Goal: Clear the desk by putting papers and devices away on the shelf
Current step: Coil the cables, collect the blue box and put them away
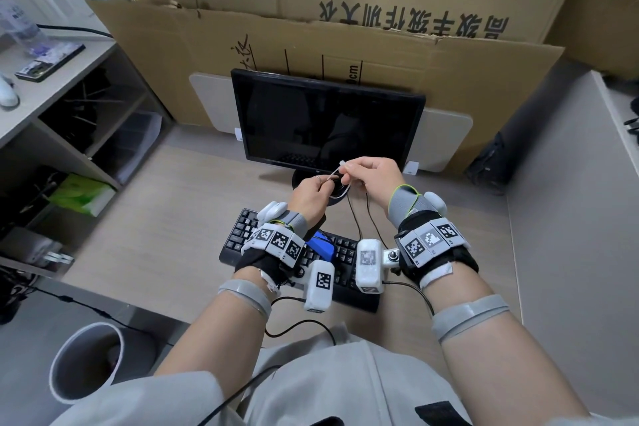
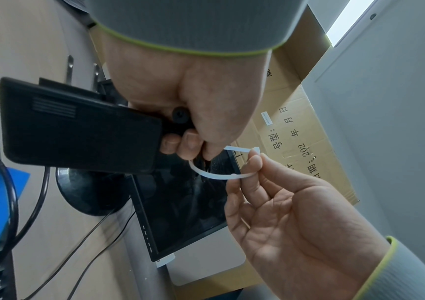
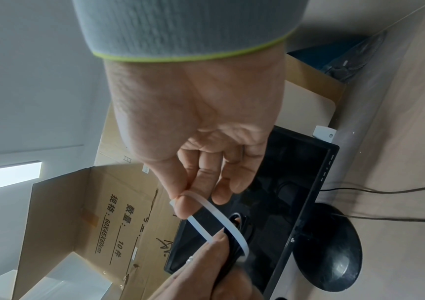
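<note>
Above the desk in front of the monitor (image 1: 328,124), my left hand (image 1: 311,192) grips a black power adapter (image 2: 78,125) and its coiled black cable (image 3: 241,224). A white cable tie (image 2: 214,176) loops around that coil. My right hand (image 1: 361,171) pinches the tie's ends between thumb and forefinger, just right of the left hand. The tie (image 3: 216,213) curves from the right fingertips down to the left hand (image 3: 206,272). Two thin black cords (image 1: 356,218) hang from the hands down to the desk. The adapter is mostly hidden behind my left hand in the head view.
A black keyboard (image 1: 345,252) with a blue object (image 1: 321,245) on it lies under my wrists. The shelf unit (image 1: 69,86) stands at left, with a phone (image 1: 48,62) on top and a green pack (image 1: 83,197) lower down. Cardboard boxes (image 1: 345,28) rise behind the monitor; a grey bin (image 1: 86,360) stands on the floor.
</note>
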Available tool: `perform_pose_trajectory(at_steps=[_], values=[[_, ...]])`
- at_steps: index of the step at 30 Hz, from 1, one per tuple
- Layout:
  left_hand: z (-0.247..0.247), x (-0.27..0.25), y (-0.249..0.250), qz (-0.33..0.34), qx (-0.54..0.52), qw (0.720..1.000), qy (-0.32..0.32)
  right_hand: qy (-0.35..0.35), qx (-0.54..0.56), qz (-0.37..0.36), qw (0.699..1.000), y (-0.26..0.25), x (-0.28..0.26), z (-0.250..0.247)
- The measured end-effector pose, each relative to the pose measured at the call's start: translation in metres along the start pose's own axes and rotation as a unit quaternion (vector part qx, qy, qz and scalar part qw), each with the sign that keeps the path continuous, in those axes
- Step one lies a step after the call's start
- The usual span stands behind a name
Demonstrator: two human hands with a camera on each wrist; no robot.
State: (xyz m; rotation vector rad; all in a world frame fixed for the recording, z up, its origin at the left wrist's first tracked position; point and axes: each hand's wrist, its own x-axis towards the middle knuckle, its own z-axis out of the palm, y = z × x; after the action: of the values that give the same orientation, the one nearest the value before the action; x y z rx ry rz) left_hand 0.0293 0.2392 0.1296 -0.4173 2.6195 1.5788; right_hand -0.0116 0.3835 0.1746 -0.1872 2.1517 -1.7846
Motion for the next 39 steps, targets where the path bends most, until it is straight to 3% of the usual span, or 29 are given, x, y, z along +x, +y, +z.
perform_pose_trajectory(at_steps=[23,29,32,35,39], values=[[-0.006,-0.005,0.005,0.033,0.028,0.999,0.001,-0.017,0.006,0.025,1.0,-0.001,-0.001,0.008],[-0.007,-0.006,0.01,0.046,0.052,0.998,-0.009,-0.022,-0.042,0.035,0.998,0.004,-0.001,0.01],[-0.01,-0.005,0.009,0.051,0.058,0.997,-0.019,0.04,-0.107,0.005,0.993,0.01,0.005,0.006],[-0.011,-0.007,0.013,0.055,0.059,0.996,-0.037,0.008,-0.121,-0.052,0.991,0.006,0.003,0.006],[-0.008,-0.008,0.018,0.048,0.041,0.997,-0.047,0.024,-0.15,-0.111,0.982,-0.002,0.0,0.007]])
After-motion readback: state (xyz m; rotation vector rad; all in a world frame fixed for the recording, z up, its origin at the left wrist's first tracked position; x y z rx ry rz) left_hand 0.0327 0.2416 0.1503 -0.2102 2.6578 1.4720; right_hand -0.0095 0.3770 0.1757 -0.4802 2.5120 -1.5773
